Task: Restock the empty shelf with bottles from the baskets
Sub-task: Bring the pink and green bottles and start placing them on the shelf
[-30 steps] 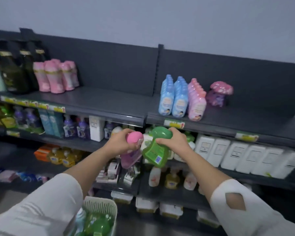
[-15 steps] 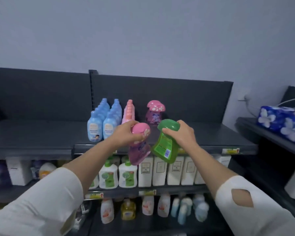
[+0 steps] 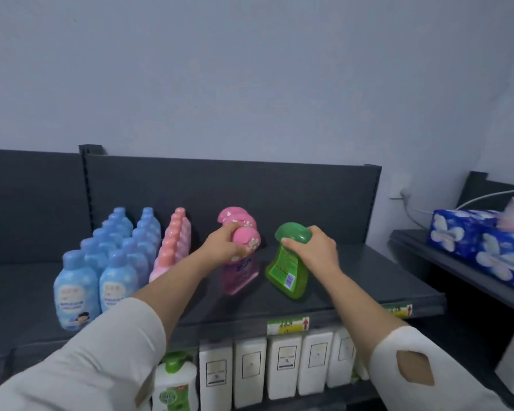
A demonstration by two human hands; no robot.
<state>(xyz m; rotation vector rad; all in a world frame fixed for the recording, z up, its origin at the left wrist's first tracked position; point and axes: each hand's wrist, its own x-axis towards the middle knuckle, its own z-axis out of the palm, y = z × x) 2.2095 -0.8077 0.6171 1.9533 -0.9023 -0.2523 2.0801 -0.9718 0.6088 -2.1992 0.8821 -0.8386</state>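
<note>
Onto the dark shelf (image 3: pixel 353 292) both bottles have been lowered, apparently touching down: pink bottle (image 3: pixel 241 271) gripped by the left hand (image 3: pixel 220 247), green bottle (image 3: pixel 285 271) by the right hand (image 3: pixel 318 250).

pink bottle (image 3: pixel 239 274) tilted | green bottle (image 3: pixel 284 271) tilted | both on shelf (image 3: pixel 368 277)

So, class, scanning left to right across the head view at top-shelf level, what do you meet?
Blue bottles, slim pink bottles, pink-capped bottle gripped by the left hand, green bottle gripped by the right hand, blue tissue packs.
</note>
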